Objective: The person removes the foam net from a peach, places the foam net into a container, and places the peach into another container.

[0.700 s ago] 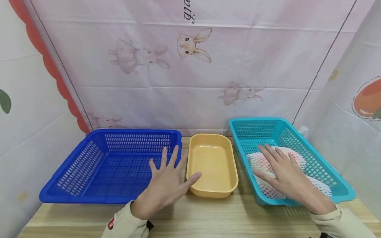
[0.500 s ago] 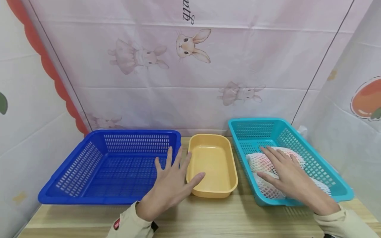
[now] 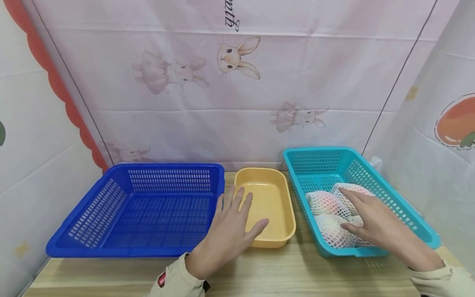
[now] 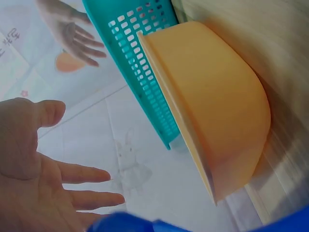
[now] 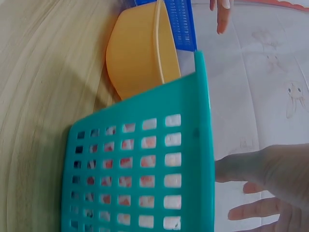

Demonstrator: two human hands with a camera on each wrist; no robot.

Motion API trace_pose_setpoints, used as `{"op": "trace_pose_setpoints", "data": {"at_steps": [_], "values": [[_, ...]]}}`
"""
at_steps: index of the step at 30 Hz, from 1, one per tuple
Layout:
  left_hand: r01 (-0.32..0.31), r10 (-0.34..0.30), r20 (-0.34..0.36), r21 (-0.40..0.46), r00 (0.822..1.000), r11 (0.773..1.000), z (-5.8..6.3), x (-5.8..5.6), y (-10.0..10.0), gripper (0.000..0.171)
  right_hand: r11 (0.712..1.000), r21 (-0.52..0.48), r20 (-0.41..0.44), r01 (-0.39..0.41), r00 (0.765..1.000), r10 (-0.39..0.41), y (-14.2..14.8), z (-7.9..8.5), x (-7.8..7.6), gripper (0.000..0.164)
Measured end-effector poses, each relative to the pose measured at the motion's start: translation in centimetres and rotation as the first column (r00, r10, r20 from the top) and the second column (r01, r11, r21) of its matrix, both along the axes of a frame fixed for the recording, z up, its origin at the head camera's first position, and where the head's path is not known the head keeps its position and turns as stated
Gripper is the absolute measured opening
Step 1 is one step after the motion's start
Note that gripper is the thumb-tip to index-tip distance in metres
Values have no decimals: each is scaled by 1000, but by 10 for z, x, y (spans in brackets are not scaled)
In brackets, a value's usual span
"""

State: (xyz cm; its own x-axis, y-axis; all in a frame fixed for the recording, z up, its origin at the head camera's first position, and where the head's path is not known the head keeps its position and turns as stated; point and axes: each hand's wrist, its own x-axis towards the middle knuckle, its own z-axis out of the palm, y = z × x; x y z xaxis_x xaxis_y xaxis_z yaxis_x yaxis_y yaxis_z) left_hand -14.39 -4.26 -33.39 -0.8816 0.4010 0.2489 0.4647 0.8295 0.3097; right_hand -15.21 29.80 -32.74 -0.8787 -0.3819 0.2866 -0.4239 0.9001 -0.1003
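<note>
My left hand (image 3: 228, 231) hovers with spread fingers over the near-left side of a yellow plastic tub (image 3: 265, 206), beside the blue basket's right rim. In the left wrist view, this left hand (image 4: 29, 169) holds nothing and is apart from the yellow tub (image 4: 207, 92). My right hand (image 3: 382, 222) is above the teal basket (image 3: 313, 163), thumb and fingers apart. Below it lie several round, pinkish fruits (image 3: 326, 204) in white foam nets, some partly hidden by the hand. The right wrist view shows the right hand (image 5: 275, 179) just past the teal rim (image 5: 205, 145).
A large blue plastic basket (image 3: 163, 210) stands left of the tub with its bare bottom showing. All three containers stand on a light wooden table (image 3: 267, 272). Behind them rises a pink sheet (image 3: 237, 136) with printed rabbits, and pale sheets flank both sides.
My left hand has moved right, from the blue basket's edge to over the yellow tub. My right hand has shifted right, uncovering more of the netted fruits.
</note>
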Motion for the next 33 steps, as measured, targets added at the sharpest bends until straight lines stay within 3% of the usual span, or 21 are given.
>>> {"op": "trace_pose_setpoints", "data": {"at_steps": [5, 10, 18, 27, 33], "values": [[28, -27, -26, 17, 999, 999, 0, -1, 12, 66, 999, 9, 36, 39, 999, -39, 13, 0, 2, 86], [53, -54, -29, -35, 998, 998, 4, -1, 31, 62, 993, 44, 111, 112, 987, -116, 31, 2, 5, 91], [70, -78, -113, -67, 991, 995, 4, 1, 53, 54, 993, 72, 106, 98, 989, -105, 41, -1, 4, 92], [102, -110, -128, -69, 986, 992, -10, 5, 71, 51, 985, 110, 192, 131, 970, -150, 49, 0, -1, 86], [70, -84, -127, -108, 988, 992, -21, 5, 85, 60, 980, 121, 241, 156, 953, -181, 51, -4, -1, 87]]}}
